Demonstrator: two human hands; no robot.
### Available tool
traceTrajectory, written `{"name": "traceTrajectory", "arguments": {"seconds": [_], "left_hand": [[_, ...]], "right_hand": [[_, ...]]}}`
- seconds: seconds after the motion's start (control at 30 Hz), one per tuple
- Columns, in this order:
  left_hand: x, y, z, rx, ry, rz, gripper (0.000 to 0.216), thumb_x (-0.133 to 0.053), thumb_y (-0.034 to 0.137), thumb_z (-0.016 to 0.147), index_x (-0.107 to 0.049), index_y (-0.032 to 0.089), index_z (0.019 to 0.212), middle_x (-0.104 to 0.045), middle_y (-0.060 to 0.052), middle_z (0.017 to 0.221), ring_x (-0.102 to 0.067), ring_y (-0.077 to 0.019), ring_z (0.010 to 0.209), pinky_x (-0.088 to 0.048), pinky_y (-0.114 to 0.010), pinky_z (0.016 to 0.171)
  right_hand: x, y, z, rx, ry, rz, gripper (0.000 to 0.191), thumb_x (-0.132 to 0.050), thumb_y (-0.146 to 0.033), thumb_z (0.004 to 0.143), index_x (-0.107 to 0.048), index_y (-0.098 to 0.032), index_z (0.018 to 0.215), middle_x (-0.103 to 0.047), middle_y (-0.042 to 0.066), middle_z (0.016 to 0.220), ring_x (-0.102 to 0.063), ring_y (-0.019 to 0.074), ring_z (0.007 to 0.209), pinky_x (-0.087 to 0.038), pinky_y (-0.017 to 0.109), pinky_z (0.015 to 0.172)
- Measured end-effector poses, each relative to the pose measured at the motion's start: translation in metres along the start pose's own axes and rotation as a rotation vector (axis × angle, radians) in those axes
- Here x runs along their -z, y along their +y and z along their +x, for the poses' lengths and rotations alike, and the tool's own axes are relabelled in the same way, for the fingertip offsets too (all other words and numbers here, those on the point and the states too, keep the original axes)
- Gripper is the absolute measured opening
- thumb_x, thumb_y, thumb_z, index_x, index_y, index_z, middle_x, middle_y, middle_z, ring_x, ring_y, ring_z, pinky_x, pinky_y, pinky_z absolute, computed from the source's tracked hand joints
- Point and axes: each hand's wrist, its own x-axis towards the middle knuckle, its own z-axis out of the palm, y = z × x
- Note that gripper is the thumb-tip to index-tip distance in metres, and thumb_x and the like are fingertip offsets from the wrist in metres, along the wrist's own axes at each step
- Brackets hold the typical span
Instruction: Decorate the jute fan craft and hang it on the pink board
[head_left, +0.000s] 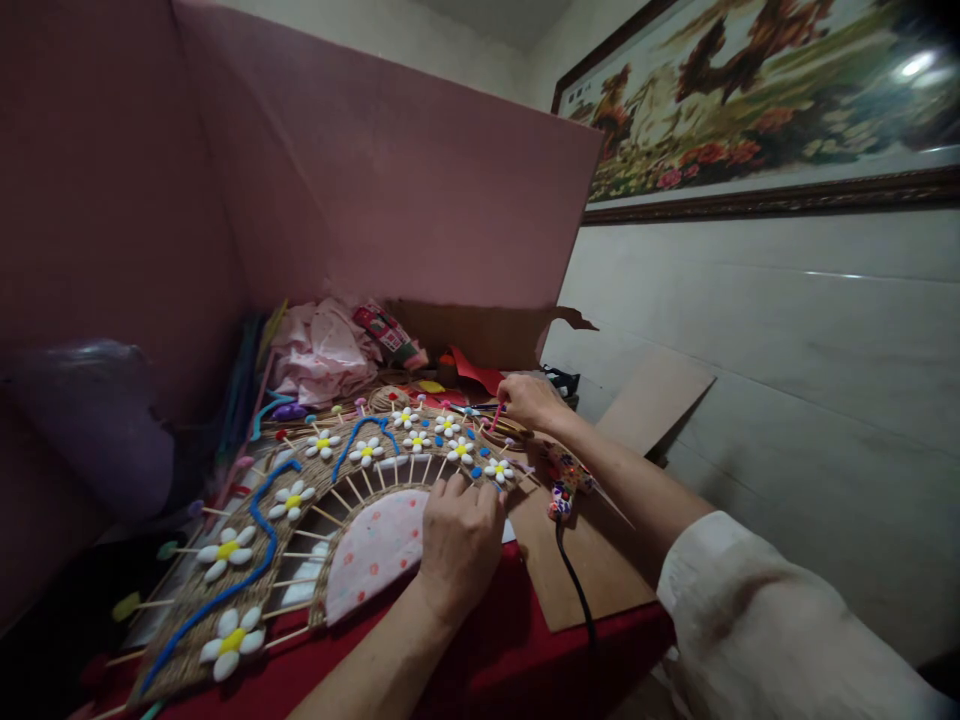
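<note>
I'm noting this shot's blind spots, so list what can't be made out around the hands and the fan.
Head view, left hand: most fingertips hidden by its own knuckles.
Head view, fan: lower left end cut off by the bottom edge.
Head view, pink piece in the right hand: partly covered by fingers, too small to identify.
Head view, packet: lettering too small to read.

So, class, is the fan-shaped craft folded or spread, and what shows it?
Spread: its light sticks radiate in a wide arc around the pink panel, and flowers sit apart along its twine band.
</note>
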Motion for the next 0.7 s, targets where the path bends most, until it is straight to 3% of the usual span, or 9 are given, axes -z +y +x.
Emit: {"name": "traceTrajectory", "arguments": {"seconds": [0.2,0.3,0.4,0.47,0.57,0.7], "left_hand": [[0.003,-0.001,0.000,-0.005,0.003,0.013,0.021,-0.051,0.021,0.084,-0.051,0.019,0.063,-0.054,-0.002,0.055,-0.047,-0.0200,0.063,-0.026,-0.034,0.061],[0.003,-0.001,0.000,-0.004,0.017,0.017,0.021,-0.050,0.021,0.084,-0.051,0.019,0.063,-0.054,-0.002,0.055,-0.047,-0.0200,0.063,-0.026,-0.034,0.061],[0.003,-0.002,0.000,-0.005,0.024,0.019,0.023,-0.050,0.024,0.085,-0.050,0.019,0.062,-0.053,-0.002,0.054,-0.047,-0.0199,0.062,-0.027,-0.034,0.060],[0.002,-0.001,-0.001,-0.007,0.026,0.010,0.024,-0.050,0.025,0.085,-0.050,0.019,0.062,-0.052,-0.002,0.054,-0.047,-0.0195,0.061,-0.028,-0.034,0.059],[0.001,-0.001,-0.002,0.070,0.030,-0.071,0.023,-0.045,0.021,0.087,-0.051,0.018,0.065,-0.052,-0.003,0.059,-0.046,-0.0181,0.061,-0.030,-0.032,0.057],[0.004,-0.003,0.001,0.309,0.075,-0.411,0.014,-0.042,0.016,0.087,-0.054,0.016,0.094,-0.056,-0.005,0.079,-0.051,-0.0164,0.073,-0.039,-0.029,0.066]], "right_hand": [[0.009,0.000,-0.004,0.019,0.183,-0.041,0.023,-0.045,-0.011,0.079,-0.065,-0.018,0.088,-0.060,0.009,0.100,-0.049,0.0199,0.096,-0.036,0.026,0.070],[0.018,0.001,-0.004,-0.010,0.372,-0.006,0.024,-0.043,-0.009,0.079,-0.063,-0.017,0.090,-0.058,0.010,0.099,-0.048,0.0210,0.095,-0.036,0.027,0.071],[0.031,0.003,-0.004,-0.114,0.603,0.130,0.024,-0.042,-0.010,0.081,-0.063,-0.016,0.092,-0.059,0.011,0.097,-0.049,0.0227,0.095,-0.036,0.030,0.074],[0.039,0.002,-0.005,-0.183,0.684,0.319,0.024,-0.041,-0.012,0.082,-0.063,-0.014,0.093,-0.060,0.012,0.097,-0.051,0.0218,0.093,-0.038,0.030,0.076],[0.043,-0.007,-0.014,-0.216,0.599,0.739,0.023,-0.044,-0.015,0.078,-0.063,-0.010,0.091,-0.062,0.010,0.088,-0.054,0.0168,0.079,-0.041,0.028,0.070],[0.041,-0.035,-0.048,-0.167,0.237,1.269,0.022,-0.055,-0.022,0.071,-0.061,-0.012,0.090,-0.059,0.002,0.074,-0.047,0.0094,0.056,-0.036,0.023,0.051]]}}
